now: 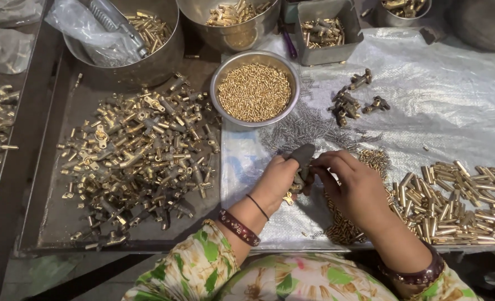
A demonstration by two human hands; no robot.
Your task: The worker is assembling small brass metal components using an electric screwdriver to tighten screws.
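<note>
My left hand (275,179) grips a small brass fitting (298,181), its thumb covered by a dark guard (301,154). My right hand (352,184) meets it from the right, fingertips pinching at the same fitting. Both hands hover over a silvery plastic sheet (454,106). A steel bowl (223,106) of small brass pins stands just beyond the hands. A heap of thin springs (303,129) lies between the bowl and my hands. Small brass pieces (377,160) lie scattered under my right hand.
A dark tray (52,223) on the left holds a big heap of brass fittings (138,150). Brass tubes (459,203) pile up at the right. A few assembled dark fittings (350,100) rest on the sheet. Steel bowls and a square tin (326,53) of parts line the back.
</note>
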